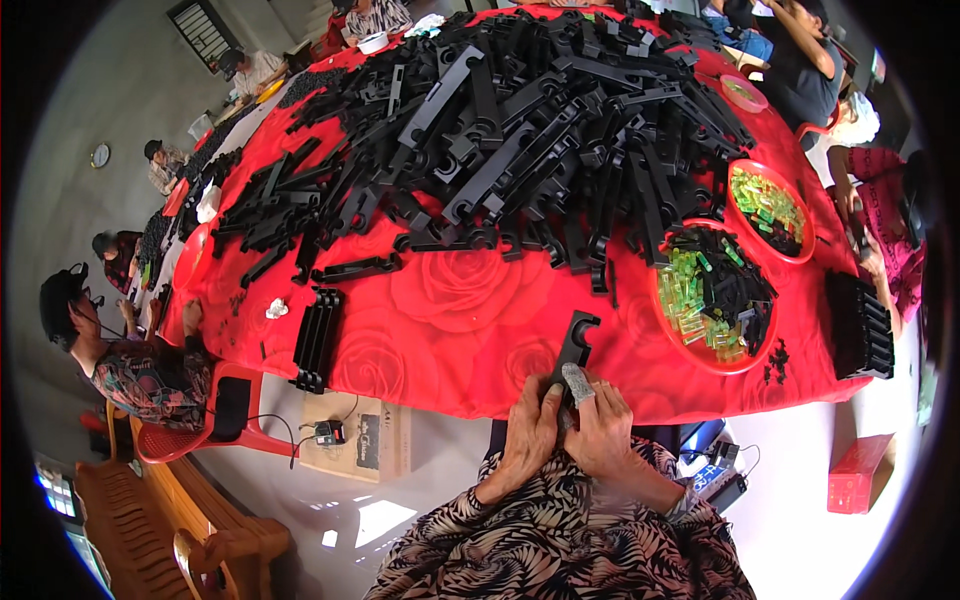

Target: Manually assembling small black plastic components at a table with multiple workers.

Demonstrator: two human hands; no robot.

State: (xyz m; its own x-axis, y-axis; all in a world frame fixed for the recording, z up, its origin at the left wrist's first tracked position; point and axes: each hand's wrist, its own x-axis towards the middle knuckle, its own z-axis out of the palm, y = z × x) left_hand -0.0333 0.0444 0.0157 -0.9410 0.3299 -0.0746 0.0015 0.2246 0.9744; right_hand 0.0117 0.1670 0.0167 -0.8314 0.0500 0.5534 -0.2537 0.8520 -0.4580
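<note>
At the near edge of the table, a long black plastic part with a hooked, notched end [575,347] points away from me. My left hand [530,432] is closed on its near portion, the thumb laid along it. My right hand [600,428] is closed on the same part from the other side, with a grey finger cover [577,384] on one finger. My hands hide the part's near end; whether a smaller piece is between my fingers I cannot tell. Beyond lies a large heap of similar black plastic parts [540,150].
A red-patterned cloth [460,290] covers the table. At right stand a red bowl [697,362] of green and black small pieces and another bowl [797,255]. Stacked black parts lie at left [318,340] and right [862,325]. Several people sit around.
</note>
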